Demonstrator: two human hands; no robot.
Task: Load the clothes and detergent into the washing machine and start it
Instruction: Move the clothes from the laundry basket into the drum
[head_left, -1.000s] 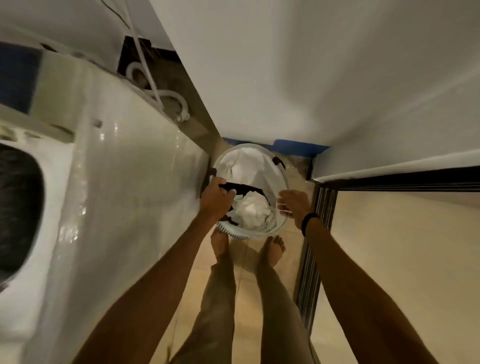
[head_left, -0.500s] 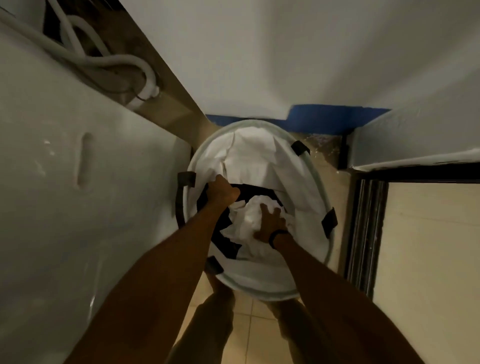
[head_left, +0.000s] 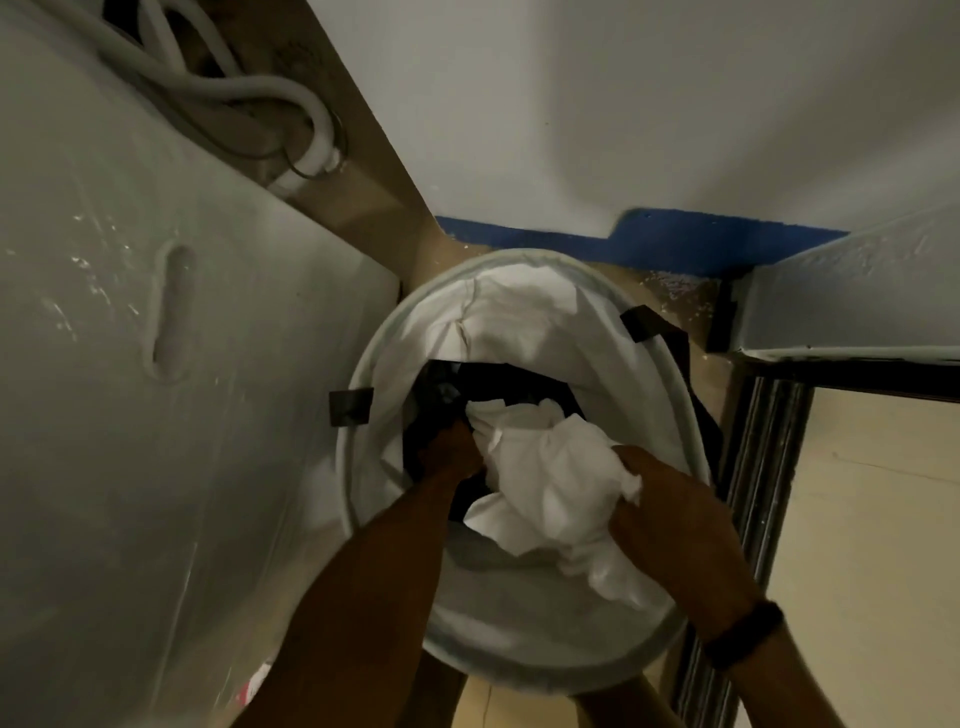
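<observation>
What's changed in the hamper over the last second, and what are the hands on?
Both hands went from the rim of the hamper down inside. The right hand now grips the white garment, bunched up; the left hand holds the dark clothes. The hamper stays beside the washing machine.

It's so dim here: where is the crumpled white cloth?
The crumpled white cloth is centre-right in the head view, inside the round white fabric laundry basket, held by the right hand, beside the left hand.

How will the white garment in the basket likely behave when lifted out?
Probably floppy: the white garment is crumpled where the right hand grips it. Likely light, since one hand bunches it. Its trailing end may drag on the laundry basket rim.
</observation>
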